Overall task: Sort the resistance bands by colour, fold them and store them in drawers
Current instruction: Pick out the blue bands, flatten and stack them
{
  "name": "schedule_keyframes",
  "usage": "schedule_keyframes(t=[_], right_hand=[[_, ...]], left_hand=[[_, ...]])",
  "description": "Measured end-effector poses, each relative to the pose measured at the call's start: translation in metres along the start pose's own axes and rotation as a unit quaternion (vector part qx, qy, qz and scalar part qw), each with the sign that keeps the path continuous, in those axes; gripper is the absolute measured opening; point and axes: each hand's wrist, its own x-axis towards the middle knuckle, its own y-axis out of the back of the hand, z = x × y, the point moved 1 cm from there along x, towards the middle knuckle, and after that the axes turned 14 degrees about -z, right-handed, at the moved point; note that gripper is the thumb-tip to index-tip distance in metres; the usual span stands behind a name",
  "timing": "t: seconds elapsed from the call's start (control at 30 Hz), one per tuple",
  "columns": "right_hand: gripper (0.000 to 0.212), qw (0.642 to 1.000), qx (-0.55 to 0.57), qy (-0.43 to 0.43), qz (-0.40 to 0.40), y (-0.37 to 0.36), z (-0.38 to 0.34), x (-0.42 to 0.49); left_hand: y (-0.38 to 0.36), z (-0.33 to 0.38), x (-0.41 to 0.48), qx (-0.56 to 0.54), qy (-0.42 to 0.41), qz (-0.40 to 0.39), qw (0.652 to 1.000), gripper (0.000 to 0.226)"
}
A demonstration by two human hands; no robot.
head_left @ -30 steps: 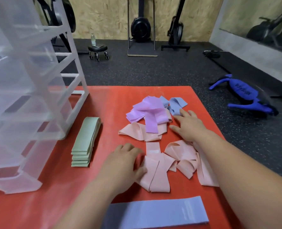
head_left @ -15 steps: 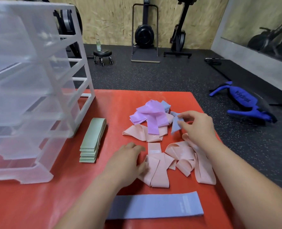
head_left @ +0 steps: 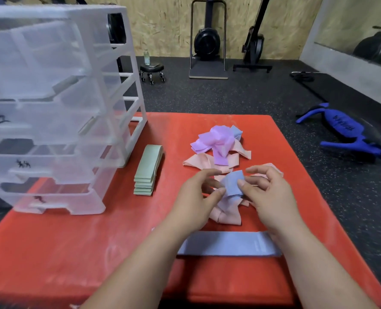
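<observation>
Both hands are holding a crumpled blue band point(head_left: 233, 184) between them, just above the mat point(head_left: 73, 241). The left hand point(head_left: 194, 201) is pinching the band's left lower edge between thumb and curled fingers. The right hand point(head_left: 272, 197) is gripping the right edge with the thumb lying on top; the fingers behind the fabric are partly hidden, so how many of them are closing on it is hard to tell. The two thumbs are sitting close together, with only the band's width between them.

Directly under the grip, pink bands point(head_left: 227, 216) are lying in a loose heap, and the blue band's lower end is hanging down onto them. Nearer the person than the grip, under both wrists, a flat band point(head_left: 227, 244), also blue, is lying stretched out crosswise. Beyond the grip, purple bands point(head_left: 216, 141) are piled on more pink ones, with a blue scrap point(head_left: 237, 131) showing just behind them.

To the left of the grip, well apart from it, a green stack point(head_left: 148, 170) of folded bands is lying neatly. Further left again, the clear drawers point(head_left: 51, 108) are standing on the mat's corner, all pushed in.
</observation>
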Motion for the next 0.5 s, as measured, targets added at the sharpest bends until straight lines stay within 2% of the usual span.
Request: schedule_keyframes(t=[0.13,0.27,0.4,0.5], right_hand=[[0.027,0.999,-0.006,0.015,-0.040,-0.012,0.001,0.000],[0.033,0.990,-0.097,0.056,-0.091,-0.015,-0.002,0.006],[0.034,0.982,-0.129,0.066,-0.120,-0.021,-0.004,0.013],[0.029,0.967,-0.214,0.053,-0.124,-0.023,-0.002,0.016]], left_hand=[[0.007,-0.005,-0.007,0.053,0.015,0.010,0.998,0.045],[0.020,-0.010,-0.008,0.048,0.015,-0.009,0.999,0.036],[0.024,-0.015,-0.006,0.049,0.016,-0.023,0.998,0.017],[0.024,-0.012,-0.003,0.006,0.011,-0.019,1.000,0.004]])
